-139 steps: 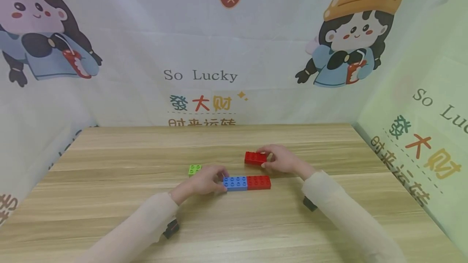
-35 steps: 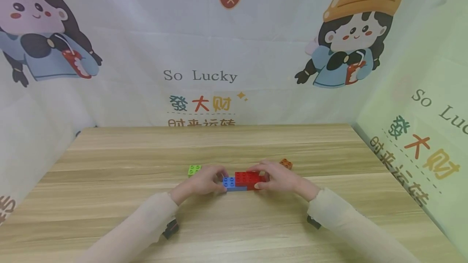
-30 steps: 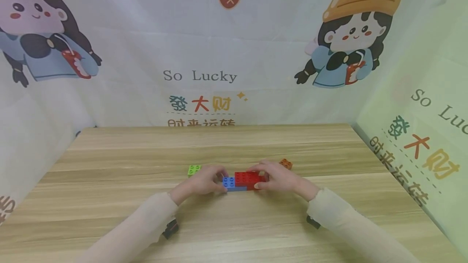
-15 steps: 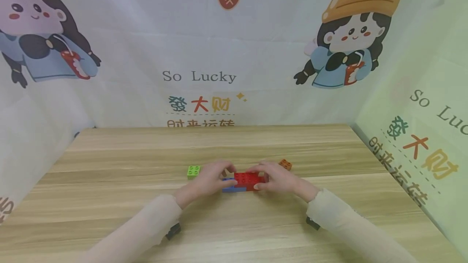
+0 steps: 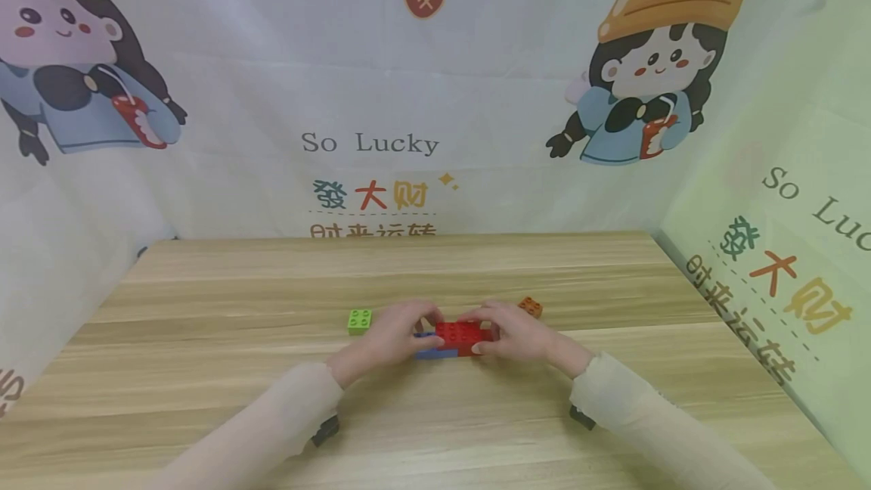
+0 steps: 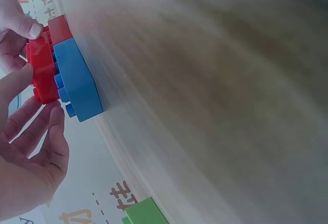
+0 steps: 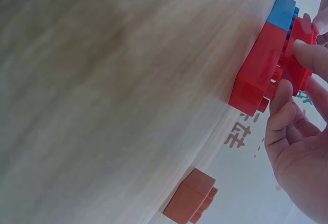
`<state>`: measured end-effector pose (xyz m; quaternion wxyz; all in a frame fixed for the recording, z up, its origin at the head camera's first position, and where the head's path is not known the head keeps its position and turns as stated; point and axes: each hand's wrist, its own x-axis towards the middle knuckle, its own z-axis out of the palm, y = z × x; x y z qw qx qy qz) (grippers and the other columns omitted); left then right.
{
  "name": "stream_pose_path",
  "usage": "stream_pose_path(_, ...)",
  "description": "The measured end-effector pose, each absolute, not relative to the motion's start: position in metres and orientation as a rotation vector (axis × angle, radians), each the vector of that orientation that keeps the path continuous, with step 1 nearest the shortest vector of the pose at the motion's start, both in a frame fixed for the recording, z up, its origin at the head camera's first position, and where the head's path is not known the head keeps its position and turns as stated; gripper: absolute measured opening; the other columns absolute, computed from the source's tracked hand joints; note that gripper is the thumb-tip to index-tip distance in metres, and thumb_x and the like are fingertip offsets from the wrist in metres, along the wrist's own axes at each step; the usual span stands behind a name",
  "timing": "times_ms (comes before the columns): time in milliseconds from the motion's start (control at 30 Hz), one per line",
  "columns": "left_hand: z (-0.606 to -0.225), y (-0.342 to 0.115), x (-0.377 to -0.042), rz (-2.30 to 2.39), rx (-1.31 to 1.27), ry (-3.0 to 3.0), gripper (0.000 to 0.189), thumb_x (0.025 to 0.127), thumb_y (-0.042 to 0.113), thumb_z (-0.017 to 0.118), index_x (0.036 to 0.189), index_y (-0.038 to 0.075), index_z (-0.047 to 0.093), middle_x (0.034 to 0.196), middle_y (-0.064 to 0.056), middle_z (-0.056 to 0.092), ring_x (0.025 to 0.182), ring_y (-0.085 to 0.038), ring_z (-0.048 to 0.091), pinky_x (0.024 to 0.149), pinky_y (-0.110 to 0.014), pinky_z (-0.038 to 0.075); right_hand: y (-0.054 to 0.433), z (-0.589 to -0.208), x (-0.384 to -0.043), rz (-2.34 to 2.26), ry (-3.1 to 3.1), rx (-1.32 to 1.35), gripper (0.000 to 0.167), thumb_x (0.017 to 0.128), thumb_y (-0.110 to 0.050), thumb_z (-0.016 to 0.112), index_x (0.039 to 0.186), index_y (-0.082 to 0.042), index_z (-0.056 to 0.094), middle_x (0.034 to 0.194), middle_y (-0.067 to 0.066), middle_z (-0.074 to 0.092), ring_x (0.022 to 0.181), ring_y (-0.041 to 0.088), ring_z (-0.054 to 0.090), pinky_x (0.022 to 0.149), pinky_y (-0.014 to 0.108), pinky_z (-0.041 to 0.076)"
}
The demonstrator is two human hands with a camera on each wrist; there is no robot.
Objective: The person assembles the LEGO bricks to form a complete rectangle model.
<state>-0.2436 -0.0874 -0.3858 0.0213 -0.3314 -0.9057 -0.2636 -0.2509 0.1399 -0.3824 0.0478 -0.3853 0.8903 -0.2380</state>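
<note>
In the head view a red toy brick (image 5: 456,333) lies across the tops of a blue brick (image 5: 435,354) and a second red brick (image 5: 466,351), which stand end to end on the table. My left hand (image 5: 393,333) pinches the upper brick's left end between thumb and fingers. At its right end my right hand (image 5: 519,333) pinches the same brick. Both wrist views show some studs of the lower blue brick (image 6: 79,80) and lower red brick (image 7: 260,67) beside the upper one; whether it is fully seated I cannot tell.
A lime green brick (image 5: 359,321) sits just left of my left hand. Behind my right hand lies an orange-brown brick (image 5: 531,307). The wooden table (image 5: 435,429) ends at a printed cloth backdrop (image 5: 510,97) behind and at the sides.
My right hand has brought the upper red brick from behind onto the blue and red pair. My left hand has shifted from the blue brick's end to the upper red brick.
</note>
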Motion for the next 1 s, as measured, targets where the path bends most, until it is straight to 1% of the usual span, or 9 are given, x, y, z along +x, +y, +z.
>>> stream_pose_path(200,-0.383,-0.086,-0.242,-0.874,-1.004,-2.832,0.021,0.078,0.025,0.068,0.093,0.014,0.059,0.085,0.005,0.060,0.064,-0.005,0.051,0.057,-0.021,0.043,0.142,-0.384,-0.252,-0.844,2.677,-1.147,0.038,0.080,-0.019,0.065,0.114,-0.009,0.050,0.099,-0.002,0.056,0.062,0.008,0.049,0.057,0.024,0.044)
stream_pose_path(367,-0.381,-0.085,-0.244,-0.899,-1.002,-2.867,0.019,0.077,0.024,0.068,0.091,0.014,0.059,0.086,0.005,0.060,0.065,-0.005,0.051,0.058,-0.021,0.043,0.144,-0.385,-0.253,-0.924,2.650,-1.171,0.029,0.084,-0.020,0.061,0.109,-0.008,0.054,0.098,-0.001,0.059,0.058,0.007,0.050,0.055,0.024,0.045)
stream_pose_path(500,-0.378,-0.084,-0.246,-0.916,-1.019,-2.879,0.017,0.077,0.022,0.069,0.088,0.013,0.060,0.084,0.005,0.059,0.068,-0.006,0.051,0.061,-0.023,0.043,0.145,-0.385,-0.254,-0.957,2.627,-1.185,0.026,0.084,-0.019,0.061,0.107,-0.007,0.056,0.092,-0.003,0.060,0.059,0.007,0.052,0.054,0.024,0.046)
stream_pose_path(667,-0.377,-0.084,-0.250,-0.920,-1.019,-2.904,0.015,0.076,0.019,0.070,0.086,0.013,0.061,0.082,0.006,0.059,0.068,-0.008,0.051,0.061,-0.023,0.044,0.146,-0.384,-0.256,-0.946,2.607,-1.144,0.026,0.085,-0.022,0.060,0.106,-0.007,0.057,0.088,-0.006,0.059,0.062,0.008,0.052,0.055,0.025,0.047)
stream_pose_path(800,-0.375,-0.083,-0.251,-0.924,-1.011,-2.940,0.015,0.076,0.019,0.070,0.087,0.013,0.061,0.083,0.006,0.059,0.067,-0.008,0.051,0.060,-0.023,0.044,0.146,-0.383,-0.257,-0.912,2.620,-1.135,0.026,0.084,-0.023,0.060,0.106,-0.009,0.058,0.087,-0.007,0.058,0.065,0.008,0.052,0.058,0.025,0.046)
stream_pose_path(1000,-0.374,-0.083,-0.252,-0.927,-1.049,-2.928,0.015,0.075,0.018,0.070,0.086,0.012,0.061,0.084,0.003,0.061,0.066,-0.009,0.051,0.060,-0.024,0.043,0.146,-0.383,-0.259,-0.885,2.664,-1.158,0.025,0.083,-0.024,0.063,0.103,-0.010,0.058,0.091,-0.007,0.055,0.067,0.008,0.051,0.059,0.024,0.045)
